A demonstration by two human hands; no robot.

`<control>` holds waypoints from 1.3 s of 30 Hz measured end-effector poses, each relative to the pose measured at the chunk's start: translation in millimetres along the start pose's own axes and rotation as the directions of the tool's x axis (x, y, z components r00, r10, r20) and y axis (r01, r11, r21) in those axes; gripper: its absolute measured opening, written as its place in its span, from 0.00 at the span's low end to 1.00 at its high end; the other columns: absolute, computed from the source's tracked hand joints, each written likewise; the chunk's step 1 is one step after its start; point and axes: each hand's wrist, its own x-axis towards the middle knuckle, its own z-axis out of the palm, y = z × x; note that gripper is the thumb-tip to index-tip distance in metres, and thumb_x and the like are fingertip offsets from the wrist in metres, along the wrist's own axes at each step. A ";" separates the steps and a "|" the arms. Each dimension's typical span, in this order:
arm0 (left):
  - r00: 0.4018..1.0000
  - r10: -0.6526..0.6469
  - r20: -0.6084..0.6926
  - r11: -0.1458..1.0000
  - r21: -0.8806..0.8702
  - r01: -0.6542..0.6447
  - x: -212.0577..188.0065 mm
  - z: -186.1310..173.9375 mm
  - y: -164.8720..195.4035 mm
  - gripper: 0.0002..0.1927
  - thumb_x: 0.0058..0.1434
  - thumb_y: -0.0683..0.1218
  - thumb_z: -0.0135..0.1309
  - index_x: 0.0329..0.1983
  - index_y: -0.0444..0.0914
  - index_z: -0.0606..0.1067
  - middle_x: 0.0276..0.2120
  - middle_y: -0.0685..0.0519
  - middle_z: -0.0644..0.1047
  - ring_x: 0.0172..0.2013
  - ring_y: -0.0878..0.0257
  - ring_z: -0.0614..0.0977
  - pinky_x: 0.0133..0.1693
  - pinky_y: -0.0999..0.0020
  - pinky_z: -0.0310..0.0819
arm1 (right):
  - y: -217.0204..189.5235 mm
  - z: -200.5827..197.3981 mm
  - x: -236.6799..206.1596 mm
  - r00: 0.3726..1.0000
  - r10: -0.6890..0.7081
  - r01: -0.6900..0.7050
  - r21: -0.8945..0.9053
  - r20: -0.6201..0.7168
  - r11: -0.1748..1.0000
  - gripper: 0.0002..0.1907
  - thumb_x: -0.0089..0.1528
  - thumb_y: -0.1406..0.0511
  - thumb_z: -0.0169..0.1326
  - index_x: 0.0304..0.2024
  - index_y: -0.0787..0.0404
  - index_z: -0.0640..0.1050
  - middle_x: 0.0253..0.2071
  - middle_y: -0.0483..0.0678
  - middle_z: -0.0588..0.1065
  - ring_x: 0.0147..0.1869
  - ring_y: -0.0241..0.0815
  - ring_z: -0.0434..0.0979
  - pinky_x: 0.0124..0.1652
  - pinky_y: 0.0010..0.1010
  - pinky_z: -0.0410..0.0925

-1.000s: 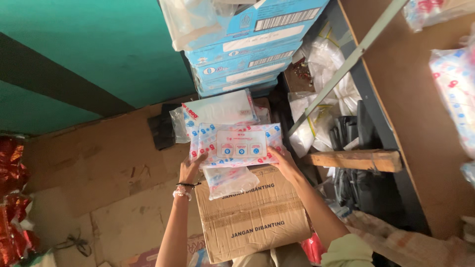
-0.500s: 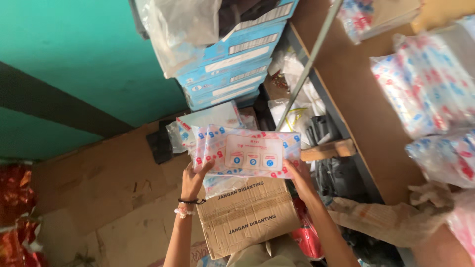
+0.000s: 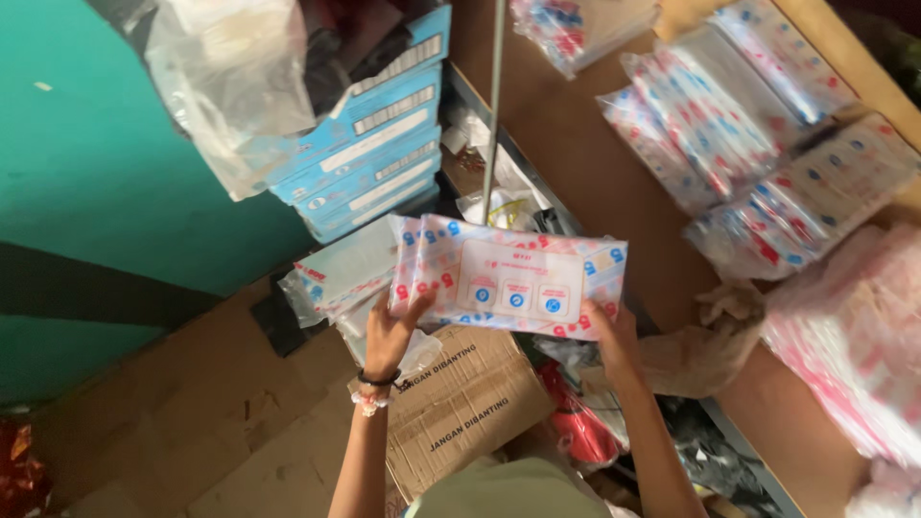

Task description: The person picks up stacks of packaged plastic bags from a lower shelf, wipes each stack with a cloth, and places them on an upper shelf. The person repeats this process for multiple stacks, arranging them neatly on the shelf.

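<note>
left hand (image 3: 391, 331) and right hand (image 3: 611, 331) grasp the ends of a flat white packet (image 3: 513, 278) with red-blue marks | brown carton (image 3: 465, 403) below | blue boxes (image 3: 369, 158) stacked behind

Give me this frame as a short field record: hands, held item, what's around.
left hand: grips the left end of the flat plastic packet
right hand: grips the packet's lower right corner
packet: white with red and blue print, held level above the cardboard box
below packet: more packets lying loose on the floor
shelf: wooden shelf at right, holding bagged packets
behind: stack of blue cartons against the green wall
wrist: dark band and beads on left wrist
</note>
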 end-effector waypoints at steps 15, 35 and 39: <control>0.937 0.109 0.332 0.994 -0.039 -0.102 63.7 161.2 1.6 0.26 0.58 0.57 0.66 0.50 0.34 0.80 0.39 0.50 0.86 0.39 0.65 0.86 0.43 0.68 0.78 | -2.7 -125.3 -0.9 0.979 -0.125 0.161 0.235 -0.158 0.958 0.24 0.68 0.62 0.51 0.64 0.68 0.69 0.57 0.49 0.75 0.58 0.41 0.76 0.57 0.34 0.68; 0.821 -0.030 0.570 0.958 0.252 -0.140 79.5 311.8 -35.5 0.30 0.53 0.64 0.63 0.47 0.37 0.82 0.39 0.46 0.85 0.43 0.53 0.87 0.47 0.61 0.76 | 58.2 -245.6 -64.8 0.855 0.053 0.020 0.135 -0.516 0.991 0.26 0.63 0.55 0.59 0.58 0.66 0.77 0.54 0.46 0.78 0.56 0.36 0.75 0.56 0.29 0.66; 0.831 -0.072 0.552 0.947 0.300 -0.117 87.6 334.1 -40.7 0.28 0.52 0.63 0.65 0.45 0.37 0.84 0.38 0.47 0.86 0.42 0.55 0.87 0.46 0.62 0.77 | 65.8 -254.6 -63.6 0.844 0.051 -0.020 0.064 -0.533 0.998 0.28 0.64 0.53 0.58 0.57 0.67 0.77 0.52 0.46 0.78 0.54 0.37 0.75 0.54 0.30 0.67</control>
